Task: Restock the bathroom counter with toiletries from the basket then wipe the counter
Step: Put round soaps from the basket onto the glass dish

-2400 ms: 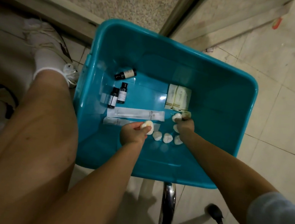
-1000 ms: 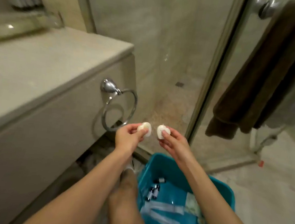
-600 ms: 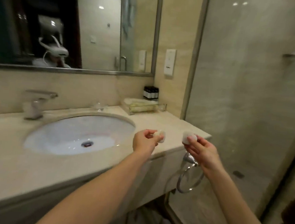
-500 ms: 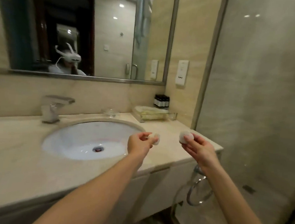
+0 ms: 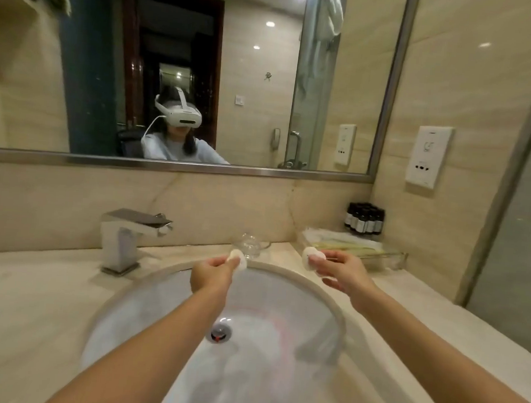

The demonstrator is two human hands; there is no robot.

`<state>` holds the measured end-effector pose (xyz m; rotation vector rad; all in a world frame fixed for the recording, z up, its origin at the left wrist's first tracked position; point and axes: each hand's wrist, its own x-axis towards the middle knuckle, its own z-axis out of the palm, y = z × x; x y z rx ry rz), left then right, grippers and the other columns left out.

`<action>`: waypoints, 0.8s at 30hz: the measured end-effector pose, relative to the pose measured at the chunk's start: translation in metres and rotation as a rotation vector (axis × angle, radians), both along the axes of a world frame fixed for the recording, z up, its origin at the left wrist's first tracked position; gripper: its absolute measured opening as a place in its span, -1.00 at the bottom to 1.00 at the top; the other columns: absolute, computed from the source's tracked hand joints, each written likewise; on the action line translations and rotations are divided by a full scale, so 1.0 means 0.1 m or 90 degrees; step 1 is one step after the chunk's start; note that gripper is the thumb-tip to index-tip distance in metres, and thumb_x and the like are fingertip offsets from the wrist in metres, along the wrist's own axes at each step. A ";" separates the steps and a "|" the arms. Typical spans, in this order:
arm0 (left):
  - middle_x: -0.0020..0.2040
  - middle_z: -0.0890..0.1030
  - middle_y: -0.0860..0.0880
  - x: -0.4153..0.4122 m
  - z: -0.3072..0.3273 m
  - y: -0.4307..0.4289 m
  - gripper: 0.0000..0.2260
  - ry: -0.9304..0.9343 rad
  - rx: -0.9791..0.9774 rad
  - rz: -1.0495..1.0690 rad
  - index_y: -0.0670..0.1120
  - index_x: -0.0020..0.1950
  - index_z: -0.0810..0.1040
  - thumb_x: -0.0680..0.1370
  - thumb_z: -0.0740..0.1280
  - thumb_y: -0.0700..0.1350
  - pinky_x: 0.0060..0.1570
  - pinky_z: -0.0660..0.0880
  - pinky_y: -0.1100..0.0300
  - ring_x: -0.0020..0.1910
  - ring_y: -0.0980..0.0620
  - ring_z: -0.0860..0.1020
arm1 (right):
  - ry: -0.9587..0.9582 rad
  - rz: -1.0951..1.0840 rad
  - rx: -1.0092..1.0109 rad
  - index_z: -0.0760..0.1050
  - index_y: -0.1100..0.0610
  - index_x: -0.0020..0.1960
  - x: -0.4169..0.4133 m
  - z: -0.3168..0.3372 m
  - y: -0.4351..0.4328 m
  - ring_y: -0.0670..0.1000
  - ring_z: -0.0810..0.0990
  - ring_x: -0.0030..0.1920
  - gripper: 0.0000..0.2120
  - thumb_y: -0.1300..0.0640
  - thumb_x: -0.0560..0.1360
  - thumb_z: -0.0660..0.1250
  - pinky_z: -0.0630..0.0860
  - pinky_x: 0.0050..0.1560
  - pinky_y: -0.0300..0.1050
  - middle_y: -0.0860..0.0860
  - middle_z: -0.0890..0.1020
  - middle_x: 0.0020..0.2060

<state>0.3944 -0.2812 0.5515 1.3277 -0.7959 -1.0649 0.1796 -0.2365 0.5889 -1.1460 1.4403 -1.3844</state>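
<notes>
The faucet (image 5: 126,240) is standing behind the left rim of the sink (image 5: 296,316). Above the sink's far rim the left hand (image 5: 211,273) is pinching a round white soap (image 5: 237,259) in curled fingertips; over the sink's far-right rim the right hand (image 5: 341,274) is pinching a second soap (image 5: 313,258) likewise.
</notes>
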 end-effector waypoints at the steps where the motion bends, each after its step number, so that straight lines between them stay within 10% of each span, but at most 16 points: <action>1: -0.15 0.66 -0.12 0.03 0.01 -0.22 -0.82 -0.021 -0.007 0.008 -0.11 -0.07 0.64 0.37 0.51 -0.10 0.09 0.57 0.02 -0.07 -0.14 0.63 | 0.014 0.008 -0.004 0.55 0.18 0.05 0.02 0.03 -0.22 -0.07 0.57 -0.23 -0.73 0.15 0.40 0.48 0.50 -0.31 -0.30 0.04 0.62 -0.14; 16: -0.06 0.70 -0.04 0.00 -0.01 -1.85 -0.74 -0.380 -0.008 -0.057 -0.04 -0.03 0.66 0.37 0.49 0.07 0.00 0.59 0.09 -0.08 -0.06 0.65 | 0.140 0.080 0.035 0.46 0.21 -0.10 0.35 -0.06 -2.35 -0.12 0.53 -0.55 -0.78 0.33 0.36 0.49 0.53 -0.46 -0.28 0.08 0.55 -0.29; 24: -0.08 0.69 0.04 -0.05 -0.06 -1.87 -0.75 -0.474 -0.053 -0.056 0.02 -0.01 0.66 0.37 0.47 0.08 -0.09 0.51 0.21 -0.07 0.01 0.64 | 0.351 0.013 0.028 0.53 0.03 -0.27 0.56 -0.31 -2.42 -0.01 0.57 -0.16 -0.75 0.00 0.24 0.59 0.48 -0.02 -0.10 -0.05 0.60 -0.28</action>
